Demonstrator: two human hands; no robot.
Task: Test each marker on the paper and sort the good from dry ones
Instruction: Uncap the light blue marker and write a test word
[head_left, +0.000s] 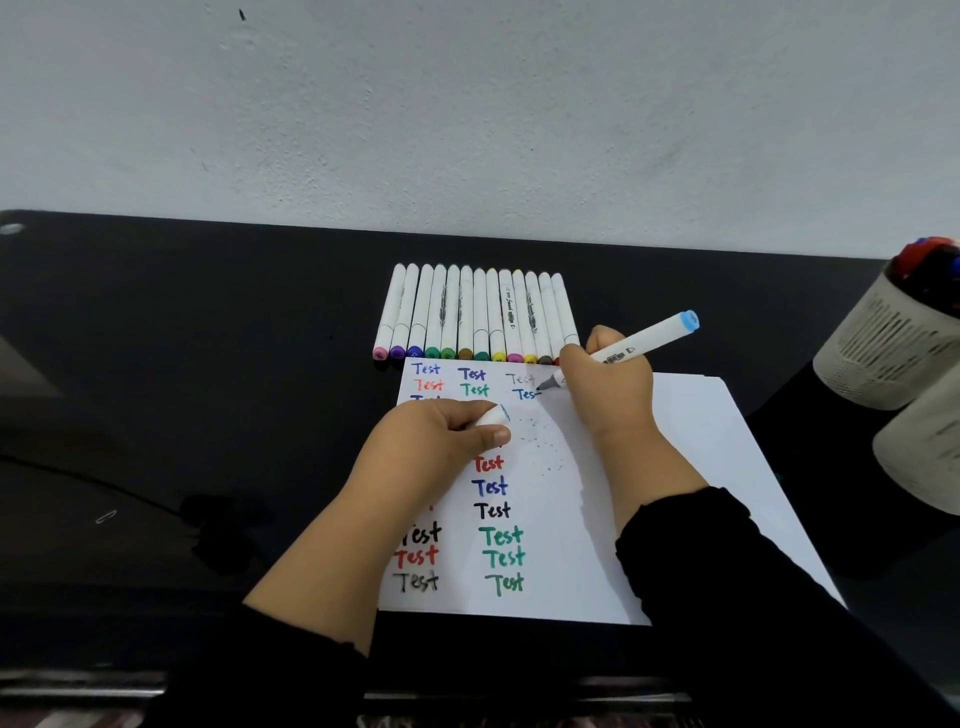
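Blue-capped marker (623, 351) in right hand (605, 387)

We see the paper (675, 467) lying on the table (208, 364), w/ the row of markers (478, 312) just behind its far edge (side by side, touching). Two cups (883, 353) stand at the right of the paper, near the table edge. A paper clip (105, 516) lies far left, well apart.
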